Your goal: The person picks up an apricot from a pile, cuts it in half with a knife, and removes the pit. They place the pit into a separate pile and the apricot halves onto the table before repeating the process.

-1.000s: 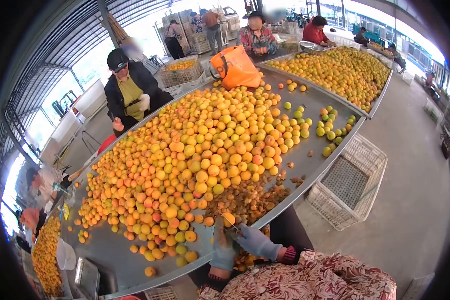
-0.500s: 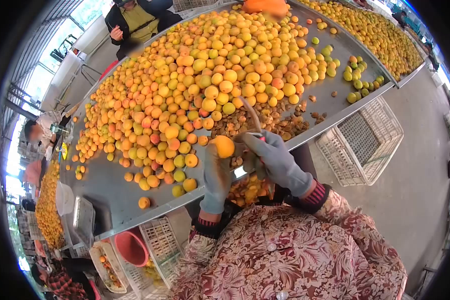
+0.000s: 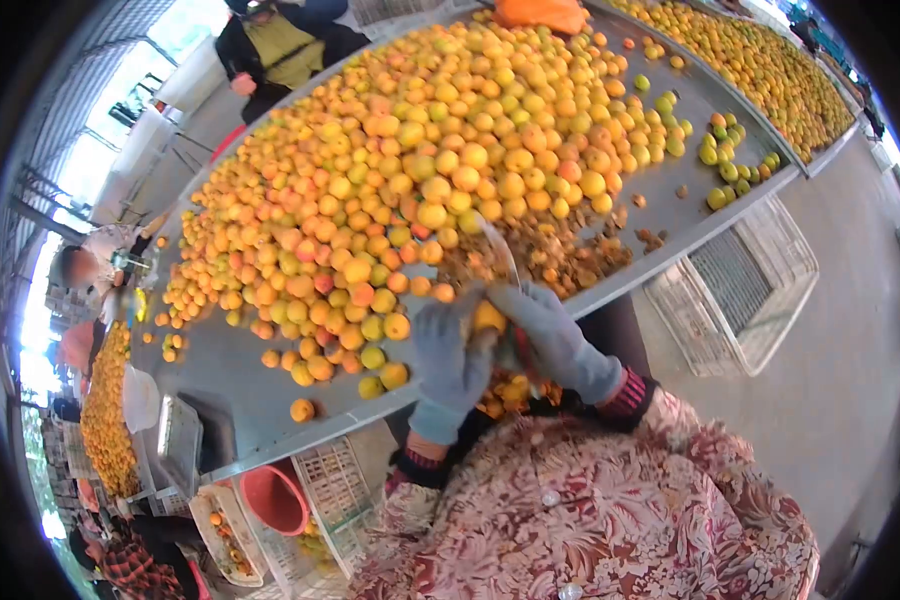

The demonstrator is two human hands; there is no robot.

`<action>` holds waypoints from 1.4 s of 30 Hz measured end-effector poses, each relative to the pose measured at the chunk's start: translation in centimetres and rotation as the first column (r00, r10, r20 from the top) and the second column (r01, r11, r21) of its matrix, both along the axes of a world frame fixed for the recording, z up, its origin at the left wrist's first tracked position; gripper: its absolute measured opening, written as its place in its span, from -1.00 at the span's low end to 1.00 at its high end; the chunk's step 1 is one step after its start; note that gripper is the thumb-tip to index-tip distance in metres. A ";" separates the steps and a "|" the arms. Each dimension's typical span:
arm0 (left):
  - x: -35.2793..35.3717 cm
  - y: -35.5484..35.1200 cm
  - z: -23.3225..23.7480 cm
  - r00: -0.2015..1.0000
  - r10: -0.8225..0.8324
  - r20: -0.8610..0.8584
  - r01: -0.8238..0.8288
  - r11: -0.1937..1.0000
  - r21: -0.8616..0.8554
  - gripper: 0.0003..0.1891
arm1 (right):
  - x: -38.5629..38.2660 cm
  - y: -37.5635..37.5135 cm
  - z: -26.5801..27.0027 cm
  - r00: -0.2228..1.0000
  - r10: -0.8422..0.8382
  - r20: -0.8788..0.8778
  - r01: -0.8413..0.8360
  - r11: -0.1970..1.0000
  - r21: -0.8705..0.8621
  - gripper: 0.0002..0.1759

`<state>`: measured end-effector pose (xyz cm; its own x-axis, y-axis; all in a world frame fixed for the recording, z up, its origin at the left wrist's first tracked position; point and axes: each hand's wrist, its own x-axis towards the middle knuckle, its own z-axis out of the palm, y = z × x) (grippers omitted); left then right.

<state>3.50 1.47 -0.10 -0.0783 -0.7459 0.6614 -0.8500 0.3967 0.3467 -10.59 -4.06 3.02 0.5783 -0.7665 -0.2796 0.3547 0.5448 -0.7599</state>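
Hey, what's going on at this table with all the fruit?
A person in grey gloves works at a long metal table heaped with apricots. Their left hand grips one apricot, and the right hand holds a knife beside it, blade pointing up. A pile of pits lies just beyond the hands. Another person stands across the table.
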 end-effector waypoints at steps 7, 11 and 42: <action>-0.3 -1.5 0.6 0.997 0.041 0.063 -0.043 0.998 0.044 -0.62 | 1.1 0.0 -0.1 0.974 -0.097 -0.204 0.090 0.995 -0.044 -0.72; -1.0 -2.7 0.6 0.982 0.157 0.108 -0.153 0.987 -0.044 -0.68 | 1.5 -0.4 -0.9 0.941 -0.132 -0.310 0.108 0.990 -0.093 -0.66; 0.7 -1.5 -0.8 -0.345 0.284 -0.894 0.785 0.610 -0.109 -0.58 | -0.1 -2.2 -3.2 0.992 -0.097 -0.086 0.068 0.953 -0.296 -0.63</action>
